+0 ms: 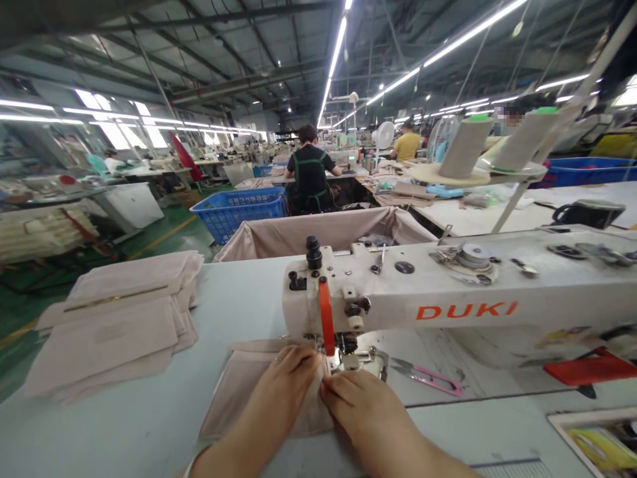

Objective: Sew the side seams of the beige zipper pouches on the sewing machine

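A beige fabric piece point(229, 388) lies on the pale table, its right edge running under the needle area of a white sewing machine point(388, 292). My left hand point(281, 392) rests on this fabric with its fingers drawn together close to the presser foot; a ring shows on one finger. Just in front of the foot, my right hand point(365, 401) pinches the fabric's right edge, thumb tip hidden. An orange guard strip point(326, 315) stands in front of the machine head. Pink-handled thread snips point(430, 378) lie on the machine bed to the right of the foot.
Stacked beige fabric pieces point(119, 325) lie at the table's left. Behind the machine is a cloth-lined bin point(318, 229), with a blue basket point(239, 209) further left. Thread cones point(465, 147) stand at the upper right. A person point(311, 169) sits ahead, back turned.
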`<state>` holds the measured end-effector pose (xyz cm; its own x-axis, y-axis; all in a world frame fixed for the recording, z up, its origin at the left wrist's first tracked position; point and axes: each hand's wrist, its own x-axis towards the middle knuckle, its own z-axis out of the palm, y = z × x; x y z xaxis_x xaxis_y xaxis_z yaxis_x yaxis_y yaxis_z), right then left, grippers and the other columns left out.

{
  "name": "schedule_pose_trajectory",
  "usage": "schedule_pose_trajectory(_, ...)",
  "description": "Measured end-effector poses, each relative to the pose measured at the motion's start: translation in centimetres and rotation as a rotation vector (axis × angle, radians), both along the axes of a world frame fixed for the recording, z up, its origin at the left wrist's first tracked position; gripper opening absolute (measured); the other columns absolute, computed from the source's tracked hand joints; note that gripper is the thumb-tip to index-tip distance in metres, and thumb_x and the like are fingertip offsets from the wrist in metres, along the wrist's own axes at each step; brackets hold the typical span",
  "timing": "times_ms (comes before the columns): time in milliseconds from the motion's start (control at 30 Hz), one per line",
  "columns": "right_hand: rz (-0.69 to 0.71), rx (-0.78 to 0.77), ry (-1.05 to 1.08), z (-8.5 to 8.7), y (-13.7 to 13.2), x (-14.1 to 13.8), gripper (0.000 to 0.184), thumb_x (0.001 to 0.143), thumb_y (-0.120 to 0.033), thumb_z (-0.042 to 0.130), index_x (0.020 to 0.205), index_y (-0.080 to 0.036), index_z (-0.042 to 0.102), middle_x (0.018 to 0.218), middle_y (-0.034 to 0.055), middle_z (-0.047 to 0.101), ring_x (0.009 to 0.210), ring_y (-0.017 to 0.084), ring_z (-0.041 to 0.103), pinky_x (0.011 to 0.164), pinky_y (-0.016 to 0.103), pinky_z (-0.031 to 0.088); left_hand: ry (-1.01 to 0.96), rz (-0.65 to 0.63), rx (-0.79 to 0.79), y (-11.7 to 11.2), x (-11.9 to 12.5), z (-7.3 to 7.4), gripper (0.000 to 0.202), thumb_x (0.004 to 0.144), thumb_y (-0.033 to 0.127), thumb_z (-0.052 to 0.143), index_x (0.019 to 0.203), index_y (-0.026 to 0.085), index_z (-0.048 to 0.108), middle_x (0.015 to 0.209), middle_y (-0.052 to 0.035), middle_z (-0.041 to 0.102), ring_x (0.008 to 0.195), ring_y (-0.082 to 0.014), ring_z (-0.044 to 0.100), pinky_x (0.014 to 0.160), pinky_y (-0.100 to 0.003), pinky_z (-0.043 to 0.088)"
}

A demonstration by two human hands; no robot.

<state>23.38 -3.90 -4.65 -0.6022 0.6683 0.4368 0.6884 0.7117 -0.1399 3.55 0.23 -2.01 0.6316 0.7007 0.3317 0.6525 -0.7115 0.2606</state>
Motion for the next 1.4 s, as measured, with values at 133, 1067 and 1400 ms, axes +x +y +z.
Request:
schedule_pose_trajectory(133,0.027,0.049,0.038,-0.4,0.2,-0.2,0.02,0.093,-0.011,0.062,0.112,-0.011,0.067,0.107,0.0099,0.071,0.096,0.021,0.065,0.087,0.033,0.055,0.024,-0.046,0.063,0.3,-0.5,-0.1,0.043,0.09,-0.002,0.048,0.124,0.018,0.065,0.121,-0.0087,0.069,0.113,-0.0239,0.064,0.101,-0.041,0.054)
schedule_pose_trajectory(1067,0.096,-0.258,0.052,3.7,-0.5,3.2,0.039,0.087,-0.007,0.058,0.122,-0.025,0.062,0.128,0.002,0.067,0.117,0.019,0.061,0.108,0.038,0.039,0.078,-0.078,-0.042,-0.7,-1.7,0.2,0.061,0.085,0.031,0.073,0.141,0.016,0.052,0.142,-0.0144,0.059,0.129,-0.0322,0.056,0.108,-0.047,0.05)
schedule_pose_trajectory(1400,-0.321,-0.175,0.063,2.4,2.6,5.0,0.014,0.085,-0.007,0.069,0.089,-0.018,0.061,0.088,0.0052,0.064,0.083,0.024,0.06,0.073,0.036,0.049,0.162,-0.177,0.174,-3.4,-0.4,0.4,0.06,0.071,0.011,0.056,0.131,0.011,0.059,0.137,-0.0147,0.063,0.128,-0.0309,0.059,0.11,-0.043,0.049)
